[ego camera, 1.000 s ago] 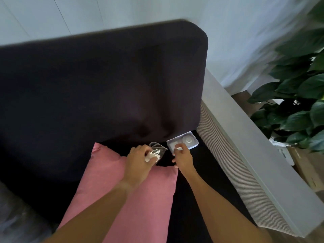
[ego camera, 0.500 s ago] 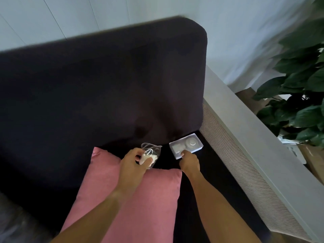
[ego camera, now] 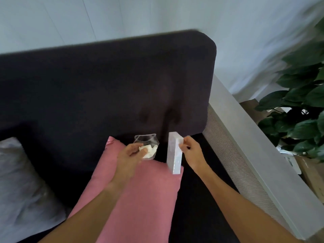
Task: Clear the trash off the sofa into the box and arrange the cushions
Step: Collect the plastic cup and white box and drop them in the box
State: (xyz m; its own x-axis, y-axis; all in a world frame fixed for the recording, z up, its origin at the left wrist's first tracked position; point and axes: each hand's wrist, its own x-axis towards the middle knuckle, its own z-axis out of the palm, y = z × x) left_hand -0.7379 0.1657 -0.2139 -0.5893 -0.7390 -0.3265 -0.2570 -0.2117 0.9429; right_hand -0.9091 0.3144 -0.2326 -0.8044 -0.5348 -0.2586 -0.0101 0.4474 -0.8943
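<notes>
Your left hand point(ego camera: 130, 154), arm reaching forward over the pink cushion point(ego camera: 140, 199), has its grip clamped on a crumpled clear wrapper point(ego camera: 148, 148). Your right hand point(ego camera: 192, 152) pinches the white tray point(ego camera: 173, 153), tipped on edge above the dark sofa point(ego camera: 87, 95).

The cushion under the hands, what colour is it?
Pink. The cushion lies on the dark sofa, clear in the head view.

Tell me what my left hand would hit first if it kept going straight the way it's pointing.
Probably the dark sofa backrest. The left hand, gripping a clear plastic bag, points up over the pink cushion toward it, with nothing visible between, though depth is hard to judge.
</notes>
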